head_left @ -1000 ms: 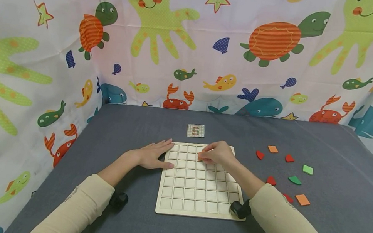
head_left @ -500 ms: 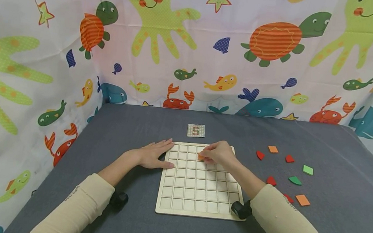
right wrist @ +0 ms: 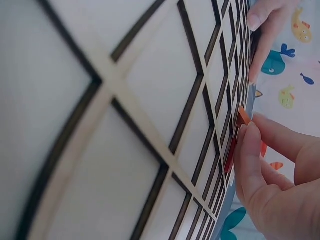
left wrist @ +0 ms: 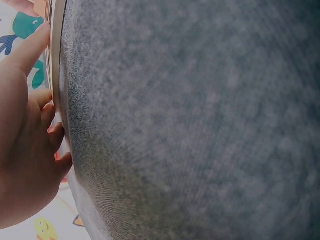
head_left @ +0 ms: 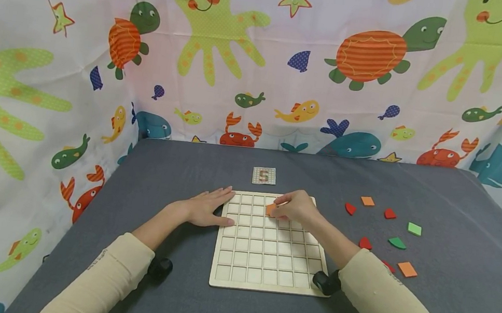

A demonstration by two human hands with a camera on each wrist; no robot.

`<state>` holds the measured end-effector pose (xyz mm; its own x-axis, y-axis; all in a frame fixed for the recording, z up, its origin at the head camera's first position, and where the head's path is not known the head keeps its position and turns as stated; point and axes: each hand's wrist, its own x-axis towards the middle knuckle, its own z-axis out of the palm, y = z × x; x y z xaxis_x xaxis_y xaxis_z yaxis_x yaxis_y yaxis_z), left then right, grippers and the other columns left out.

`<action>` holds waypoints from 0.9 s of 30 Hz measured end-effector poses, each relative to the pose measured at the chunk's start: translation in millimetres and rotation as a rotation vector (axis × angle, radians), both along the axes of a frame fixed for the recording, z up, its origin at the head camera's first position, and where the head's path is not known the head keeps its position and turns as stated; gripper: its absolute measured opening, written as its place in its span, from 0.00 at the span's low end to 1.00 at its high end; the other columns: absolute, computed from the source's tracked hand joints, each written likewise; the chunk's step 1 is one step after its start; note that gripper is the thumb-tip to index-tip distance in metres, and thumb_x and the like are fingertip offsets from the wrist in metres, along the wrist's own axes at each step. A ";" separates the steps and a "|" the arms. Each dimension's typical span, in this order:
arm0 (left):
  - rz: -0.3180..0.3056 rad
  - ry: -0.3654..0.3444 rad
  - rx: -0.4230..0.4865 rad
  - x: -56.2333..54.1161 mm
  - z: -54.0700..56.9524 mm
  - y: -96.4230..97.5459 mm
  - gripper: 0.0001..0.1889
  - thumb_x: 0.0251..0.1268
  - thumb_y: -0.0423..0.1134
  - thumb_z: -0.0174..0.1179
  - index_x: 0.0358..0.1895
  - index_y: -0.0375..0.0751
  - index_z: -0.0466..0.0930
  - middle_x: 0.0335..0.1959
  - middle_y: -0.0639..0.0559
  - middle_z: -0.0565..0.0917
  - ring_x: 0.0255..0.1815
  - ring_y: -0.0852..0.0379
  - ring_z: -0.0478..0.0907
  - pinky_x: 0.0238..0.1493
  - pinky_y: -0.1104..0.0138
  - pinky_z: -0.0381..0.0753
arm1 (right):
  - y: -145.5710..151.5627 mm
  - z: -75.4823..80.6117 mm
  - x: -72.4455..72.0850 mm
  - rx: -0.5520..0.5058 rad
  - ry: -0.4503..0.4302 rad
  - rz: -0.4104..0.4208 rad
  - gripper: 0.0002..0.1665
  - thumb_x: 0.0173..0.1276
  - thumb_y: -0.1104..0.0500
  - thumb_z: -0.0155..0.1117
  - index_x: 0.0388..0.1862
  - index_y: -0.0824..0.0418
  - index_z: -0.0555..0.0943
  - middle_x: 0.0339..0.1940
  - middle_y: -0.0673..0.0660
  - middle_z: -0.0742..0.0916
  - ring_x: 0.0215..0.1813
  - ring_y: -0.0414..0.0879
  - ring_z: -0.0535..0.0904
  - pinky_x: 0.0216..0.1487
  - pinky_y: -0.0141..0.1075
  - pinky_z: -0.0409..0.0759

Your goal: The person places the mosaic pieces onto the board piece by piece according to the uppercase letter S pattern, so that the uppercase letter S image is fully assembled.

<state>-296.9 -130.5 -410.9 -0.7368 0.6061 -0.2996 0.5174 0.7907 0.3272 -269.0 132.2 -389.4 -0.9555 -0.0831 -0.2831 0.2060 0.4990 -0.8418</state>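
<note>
Over the far half of the wooden board (head_left: 268, 262), near its middle line, the right hand (head_left: 295, 207) pinches an orange tile (head_left: 270, 209), thumb and forefinger clamped together on it. From the right wrist the tile looks tilted, close against the board's raised grid lines; whether it touches the bottom of a cell I cannot tell. Just beside those fingertips, at the board's surface, shows a red tile (right wrist: 231, 156), seen almost edge-on, so its shape is unclear.

At the board's left edge, toward the far corner, lies the left hand (head_left: 204, 209), palm down. Its thumb stands apart from the other 4 fingers and touches the board's rim, while the fingers stretch forward toward the corner; it grips no tile.

Beyond the board, just past its far edge, a small square card (head_left: 264, 176) shows a grid with a figure like a 5 or an S.

Well to the right of the board are loose pieces: 2 orange squares (head_left: 368, 201), 4 red pieces (head_left: 365, 243), 1 light green square (head_left: 414, 228) and 1 dark green wedge (head_left: 397, 242). Of the red pieces, the nearest to the board's near side is partly hidden by the right sleeve (head_left: 384, 298).

Under the board spreads a grey cloth (head_left: 181, 299); far behind it hangs a curtain (head_left: 257, 32) printed with sea animals.
</note>
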 end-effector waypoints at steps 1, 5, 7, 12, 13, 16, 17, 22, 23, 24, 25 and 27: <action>-0.001 0.002 0.002 0.2 0.0 0.1 0.48 0.64 0.68 0.48 0.77 0.44 0.40 0.77 0.49 0.40 0.76 0.50 0.37 0.71 0.49 0.40 | -0.3 -0.1 0.0 0.008 0.003 0.001 0.19 0.57 0.68 0.71 0.49 0.70 0.82 0.41 0.61 0.85 0.32 0.46 0.83 0.36 0.37 0.82; 0.000 0.003 -0.002 0.9 0.2 0.6 0.48 0.65 0.67 0.48 0.77 0.44 0.40 0.77 0.50 0.40 0.76 0.50 0.36 0.71 0.49 0.40 | -1.9 0.7 0.5 0.021 0.013 -0.003 0.18 0.58 0.68 0.71 0.48 0.70 0.82 0.40 0.61 0.84 0.31 0.45 0.83 0.36 0.37 0.82; 0.000 0.002 0.000 1.0 0.3 0.7 0.47 0.65 0.67 0.48 0.77 0.44 0.40 0.77 0.49 0.40 0.76 0.50 0.37 0.71 0.49 0.40 | -2.3 1.0 0.7 0.019 0.016 -0.002 0.18 0.58 0.68 0.70 0.48 0.71 0.82 0.41 0.62 0.84 0.32 0.45 0.84 0.36 0.37 0.82; 0.004 -0.004 -0.006 0.1 0.3 1.1 0.48 0.64 0.68 0.48 0.77 0.45 0.40 0.77 0.50 0.40 0.76 0.51 0.36 0.71 0.50 0.40 | -2.0 2.1 2.2 0.008 0.029 0.005 0.17 0.60 0.67 0.69 0.48 0.72 0.81 0.43 0.63 0.84 0.34 0.48 0.84 0.37 0.37 0.83; 0.005 -0.004 -0.008 0.0 0.4 1.2 0.48 0.64 0.68 0.48 0.77 0.45 0.40 0.77 0.50 0.40 0.76 0.51 0.36 0.71 0.50 0.40 | -1.8 2.6 2.5 0.008 0.034 0.005 0.17 0.61 0.66 0.69 0.48 0.72 0.82 0.42 0.63 0.85 0.35 0.48 0.85 0.38 0.37 0.83; 0.004 0.001 -0.005 0.1 0.4 1.3 0.48 0.64 0.68 0.48 0.77 0.45 0.40 0.77 0.50 0.40 0.76 0.50 0.37 0.71 0.50 0.40 | -1.3 3.2 2.9 0.014 0.053 0.009 0.16 0.63 0.65 0.67 0.47 0.73 0.82 0.39 0.62 0.86 0.35 0.49 0.85 0.39 0.38 0.83; 0.004 0.003 -0.003 0.1 0.3 1.2 0.48 0.64 0.68 0.48 0.77 0.45 0.40 0.77 0.49 0.40 0.76 0.50 0.37 0.71 0.49 0.40 | -1.2 3.1 3.0 0.017 0.059 0.011 0.15 0.63 0.65 0.67 0.47 0.73 0.82 0.38 0.61 0.87 0.35 0.49 0.85 0.39 0.38 0.83; 0.001 0.002 -0.001 -0.2 -0.5 0.4 0.48 0.64 0.68 0.48 0.77 0.44 0.40 0.77 0.49 0.40 0.76 0.50 0.37 0.71 0.50 0.40 | -1.0 2.2 3.0 0.027 0.063 0.009 0.15 0.64 0.64 0.66 0.46 0.73 0.82 0.35 0.60 0.87 0.35 0.49 0.85 0.38 0.38 0.83; 0.000 0.002 0.000 -0.4 -0.6 0.4 0.48 0.64 0.68 0.48 0.77 0.44 0.40 0.77 0.49 0.40 0.76 0.50 0.37 0.71 0.50 0.40 | -0.9 2.2 2.9 0.027 0.062 0.006 0.14 0.64 0.64 0.66 0.46 0.72 0.82 0.35 0.60 0.87 0.35 0.49 0.85 0.38 0.38 0.83; 0.000 0.002 0.000 -0.4 -0.6 0.5 0.48 0.64 0.68 0.48 0.77 0.44 0.40 0.77 0.49 0.40 0.76 0.50 0.37 0.71 0.50 0.40 | -0.7 1.9 2.7 0.028 0.064 0.003 0.14 0.64 0.64 0.66 0.46 0.72 0.82 0.36 0.60 0.87 0.35 0.49 0.85 0.38 0.38 0.83; 0.001 0.001 -0.004 -0.4 -0.6 0.6 0.48 0.64 0.68 0.48 0.77 0.44 0.40 0.77 0.49 0.40 0.76 0.50 0.37 0.71 0.50 0.40 | -0.6 1.7 2.6 0.027 0.065 -0.001 0.14 0.64 0.64 0.66 0.46 0.72 0.83 0.36 0.60 0.87 0.36 0.49 0.85 0.38 0.38 0.83; 0.005 0.000 -0.008 -0.5 -0.6 0.9 0.48 0.64 0.68 0.48 0.77 0.45 0.40 0.77 0.50 0.40 0.76 0.51 0.36 0.71 0.51 0.39 | -0.4 1.3 2.5 0.028 0.071 -0.007 0.14 0.63 0.64 0.67 0.46 0.71 0.83 0.37 0.60 0.87 0.36 0.49 0.84 0.38 0.37 0.82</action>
